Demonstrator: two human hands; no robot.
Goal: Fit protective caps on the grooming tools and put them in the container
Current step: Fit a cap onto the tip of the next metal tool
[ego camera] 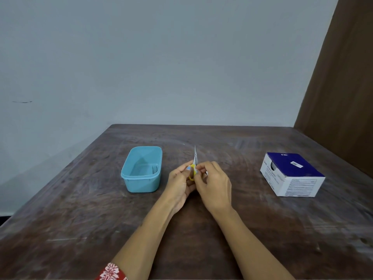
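Nearest the camera, a red patterned sleeve (111, 272) shows at the bottom edge, and two bare forearms reach forward over the brown tabletop (80, 229). The left hand (179, 184) and right hand (214, 184) meet at the middle, both with fingers curled in a narrow grip on small scissors (193, 170) with yellow handles; the bare metal tip points up and away, so no cap is on it yet (whether a cap sits hidden in the fingers cannot be told). Just beyond and to the left stands the blue tub (141, 184), open; something pale seems to lie against its right inner wall, too faint to name. Well to the right sits a blue and white box (292, 174). Judging by this, the scissors' capping is under way, and placing them in the tub remains.
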